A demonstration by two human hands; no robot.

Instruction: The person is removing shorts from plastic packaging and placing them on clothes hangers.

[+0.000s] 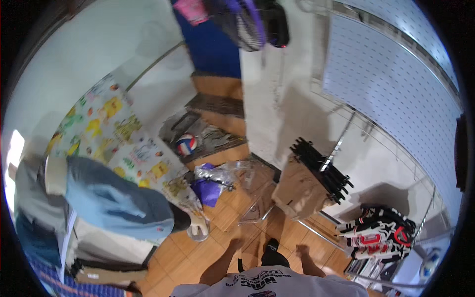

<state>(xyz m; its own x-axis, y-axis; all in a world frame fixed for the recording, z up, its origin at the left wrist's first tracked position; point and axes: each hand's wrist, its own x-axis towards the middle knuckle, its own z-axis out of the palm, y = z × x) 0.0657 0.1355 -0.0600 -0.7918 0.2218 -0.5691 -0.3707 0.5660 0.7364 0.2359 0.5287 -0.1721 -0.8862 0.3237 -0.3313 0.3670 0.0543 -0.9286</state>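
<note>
Left hand (236,243) hung low at six o'clock, forearm extended, finger spread indiscernible. Right hand (302,250) likewise, fingers unreadable. Clear plastic sheeting (255,190) lay on the wooden floor (185,252) just beyond, toward twelve o'clock.

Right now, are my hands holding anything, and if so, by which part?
Nothing is held. The left hand and right hand both hang empty above the wooden floor.
</note>
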